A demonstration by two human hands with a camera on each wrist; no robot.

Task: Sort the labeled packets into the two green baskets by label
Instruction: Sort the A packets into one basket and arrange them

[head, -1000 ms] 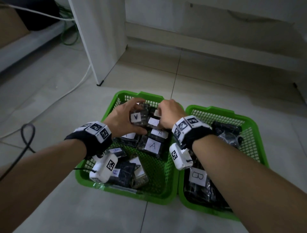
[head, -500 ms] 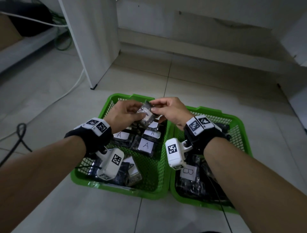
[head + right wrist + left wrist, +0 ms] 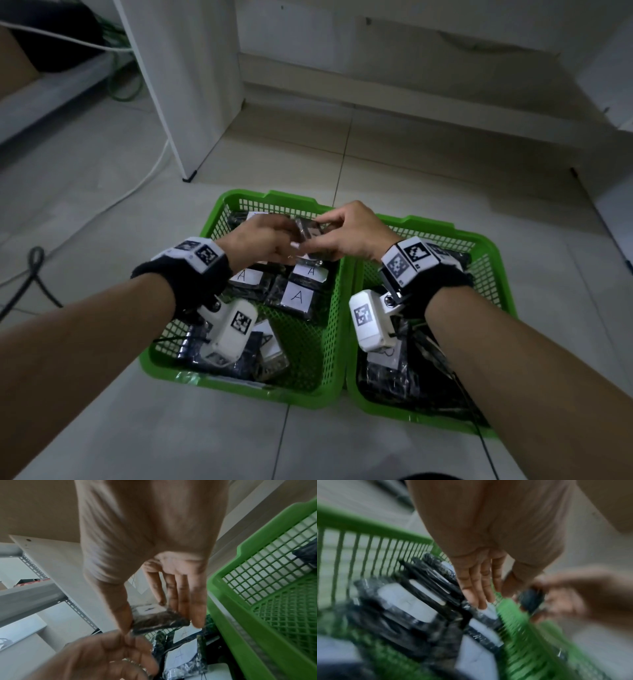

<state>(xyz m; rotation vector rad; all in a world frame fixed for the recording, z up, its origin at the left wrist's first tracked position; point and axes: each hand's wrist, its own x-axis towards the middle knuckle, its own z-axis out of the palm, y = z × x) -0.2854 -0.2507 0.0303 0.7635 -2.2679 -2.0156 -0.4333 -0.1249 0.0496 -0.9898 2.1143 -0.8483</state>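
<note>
Two green baskets stand side by side on the floor. The left basket holds several dark packets labeled A. The right basket holds dark packets, one with a white label half hidden by my wrist camera. Above the back of the left basket, my right hand pinches a dark packet between thumb and fingers; its white label faces my palm. My left hand is right beside it, fingertips at the packet's corner. In the blurred left wrist view its fingers look straight.
A white cabinet panel stands on the tiles behind the left basket. A white cable and a black cable lie on the floor at the left. A wall base runs behind; bare tiles surround the baskets.
My left hand lifted a packet out of the left basket, and my right hand took hold of it. Both hands rose together; now the right hand carries it and the left fingers have loosened.
</note>
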